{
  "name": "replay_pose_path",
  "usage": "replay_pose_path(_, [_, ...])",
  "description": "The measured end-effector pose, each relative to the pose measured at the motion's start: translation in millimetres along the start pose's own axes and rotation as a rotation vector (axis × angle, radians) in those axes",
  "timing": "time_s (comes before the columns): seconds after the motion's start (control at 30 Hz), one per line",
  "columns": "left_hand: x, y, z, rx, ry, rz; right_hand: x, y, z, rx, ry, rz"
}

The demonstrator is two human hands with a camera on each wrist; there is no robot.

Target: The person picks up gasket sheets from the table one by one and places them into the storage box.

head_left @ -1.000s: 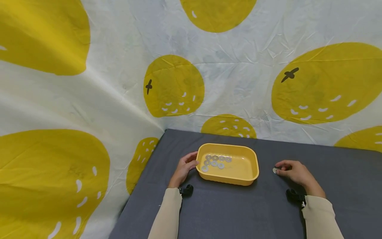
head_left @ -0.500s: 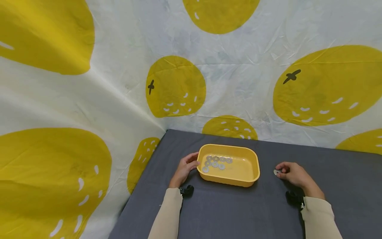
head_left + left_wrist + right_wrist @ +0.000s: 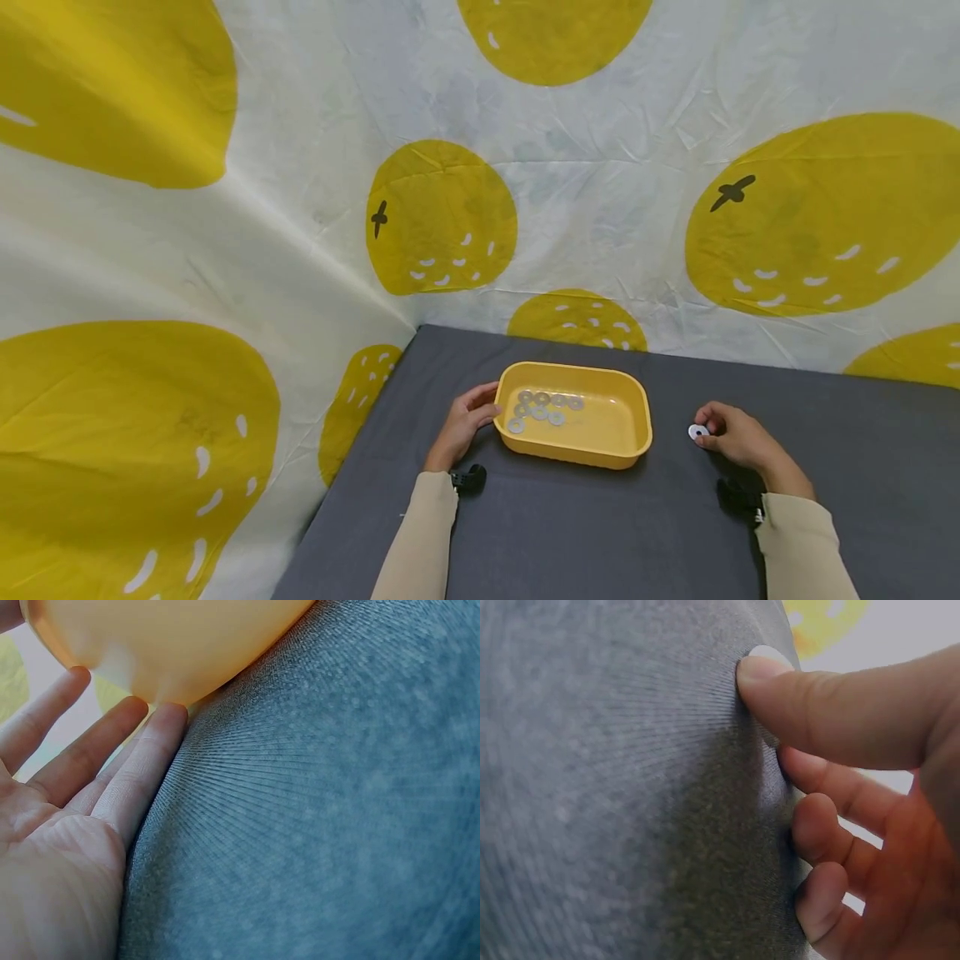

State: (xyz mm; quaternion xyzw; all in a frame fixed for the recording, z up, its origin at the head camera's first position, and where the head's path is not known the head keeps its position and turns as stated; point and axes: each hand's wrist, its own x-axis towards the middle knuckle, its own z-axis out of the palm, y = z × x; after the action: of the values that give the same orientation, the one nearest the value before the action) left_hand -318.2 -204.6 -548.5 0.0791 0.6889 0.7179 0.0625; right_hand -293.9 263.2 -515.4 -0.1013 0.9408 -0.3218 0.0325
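In the head view my left hand point(image 3: 460, 427) is at the left end of a yellow tray point(image 3: 573, 457), thumb at the rim. Its fingers point(image 3: 90, 754) reach the outer wall of the tray point(image 3: 195, 645) in the left wrist view. Several flat metal washers point(image 3: 557, 418) lie in the tray's left half. To the right of the tray, my right hand point(image 3: 738, 435) pinches a washer point(image 3: 693, 431) between thumb and forefinger, low at the grey cloth. Only the pale edge of this washer point(image 3: 771, 653) shows past the thumb in the right wrist view.
Grey cloth point(image 3: 592, 533) covers the table. White fabric point(image 3: 600, 217) with yellow fruit prints hangs along its back and left sides. A black strap device point(image 3: 470, 479) is worn on the left wrist, another point(image 3: 738, 496) on the right.
The washer in my right hand has tilted, so its face and dark hole now show more. The right fingers have shifted slightly around it. My left hand keeps its place at the tray.
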Motion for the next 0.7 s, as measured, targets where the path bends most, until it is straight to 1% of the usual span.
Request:
replay_pose_path(0.13, [0.3, -0.6, -0.8, 0.003, -0.01, 0.002, -1.1, -0.7, -0.7, -0.001, -0.002, -0.002])
replay_pose_path(0.23, [0.1, -0.7, -1.3, 0.008, -0.005, -0.003, -1.1, -0.3, -0.8, 0.008, -0.006, -0.003])
replay_pose_path(0.5, [-0.3, 0.1, -1.1, 0.021, 0.011, -0.013, -2.1, 0.8, -3.8, 0.061, -0.025, 0.024])
replay_pose_path(0.7, [-1.1, 1.1, 0.0, 0.007, 0.007, -0.019, -4.2, 0.3, -5.2, 0.088, -0.026, 0.033])
